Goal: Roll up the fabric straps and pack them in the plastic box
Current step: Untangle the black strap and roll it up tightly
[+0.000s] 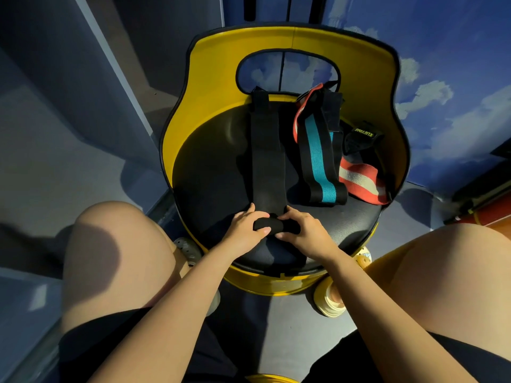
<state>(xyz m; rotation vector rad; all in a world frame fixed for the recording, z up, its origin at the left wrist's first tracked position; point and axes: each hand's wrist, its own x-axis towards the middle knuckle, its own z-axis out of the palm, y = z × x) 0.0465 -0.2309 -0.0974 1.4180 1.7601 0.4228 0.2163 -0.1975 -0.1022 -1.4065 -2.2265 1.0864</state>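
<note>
A long black fabric strap (266, 150) lies lengthwise on the black seat of a yellow chair (215, 172), running from the backrest towards me. Its near end is wound into a small roll (272, 225). My left hand (244, 226) grips the roll's left side, thumb across the front. My right hand (300, 230) grips its right side. To the right lie a black strap with a teal stripe (318, 158), a red and cream striped strap (362, 182) and a black pad with yellow lettering (362, 134). No plastic box is in view.
The chair's yellow backrest (293, 40) curves round the seat's far side and has an oval cut-out. My bare knees flank the seat at the front. Light shoes (330, 299) stand on the grey floor below. Blue walls with painted clouds surround the chair.
</note>
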